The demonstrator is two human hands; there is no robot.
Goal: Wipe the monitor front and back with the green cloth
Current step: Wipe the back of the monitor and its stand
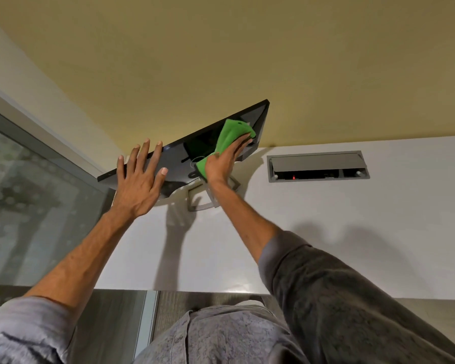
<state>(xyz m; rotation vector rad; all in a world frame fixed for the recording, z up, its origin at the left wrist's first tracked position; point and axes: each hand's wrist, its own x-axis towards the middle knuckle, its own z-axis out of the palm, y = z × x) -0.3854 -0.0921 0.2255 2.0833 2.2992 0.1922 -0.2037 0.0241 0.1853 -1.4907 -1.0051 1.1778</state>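
Observation:
A black monitor [195, 148] stands on a silver stand [202, 198] at the back of a white desk [326, 232], seen steeply from above with its dark screen toward me. My right hand [223, 164] lies flat on the screen and presses the green cloth [229, 137] against its right half; the cloth sticks out above and to the left of the fingers. My left hand [139, 185] is spread over the monitor's left end, fingers apart and hooked over the top edge. The back of the monitor is hidden.
A grey cable hatch [318, 166] with its flap up is set into the desk to the right of the monitor. A glass partition [32, 206] runs along the left. A tan wall [221, 61] rises directly behind the desk.

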